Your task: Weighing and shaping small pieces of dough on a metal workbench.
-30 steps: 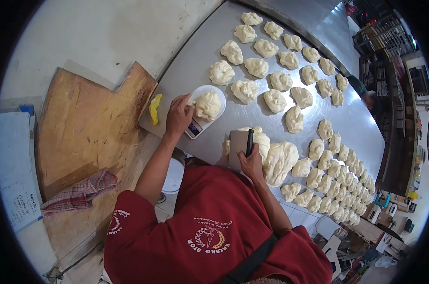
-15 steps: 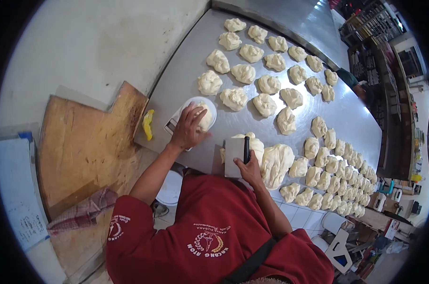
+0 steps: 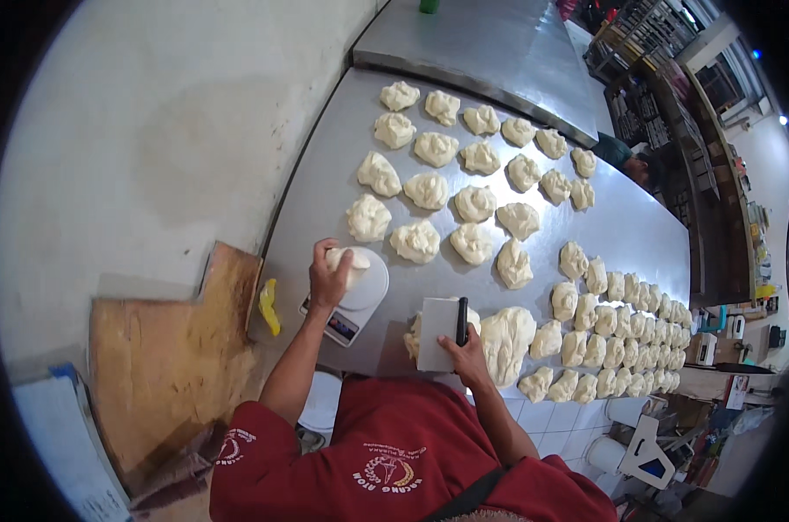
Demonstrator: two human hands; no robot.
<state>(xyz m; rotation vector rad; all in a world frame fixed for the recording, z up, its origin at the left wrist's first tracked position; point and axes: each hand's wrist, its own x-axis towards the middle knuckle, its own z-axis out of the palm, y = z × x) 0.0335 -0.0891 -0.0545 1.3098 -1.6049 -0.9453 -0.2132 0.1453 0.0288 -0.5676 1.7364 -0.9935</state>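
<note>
My left hand (image 3: 329,280) grips a pale dough piece (image 3: 350,265) over the white digital scale (image 3: 365,288), whose round platform shows beside it. A yellow crumpled item (image 3: 270,308) lies left of the scale. My right hand (image 3: 462,355) holds a metal dough scraper (image 3: 435,324) by its black handle, over a large dough mass (image 3: 508,342) at the table's near edge. Loose dough pieces (image 3: 474,203) lie in rows across the steel table (image 3: 299,215), with smaller pieces (image 3: 573,348) packed closely on the right.
A wall (image 3: 160,139) and a plywood board (image 3: 142,365) border the left. A second steel table (image 3: 473,43) lies beyond mine. A person (image 3: 629,161) bends at the far right beside dark shelving (image 3: 708,191). White buckets (image 3: 603,452) stand on the tiled floor.
My left hand has gripped the dough on the scale and pulled it toward the platform's left side, uncovering much of the platform. The view has shifted, so the table appears lower in the picture.
</note>
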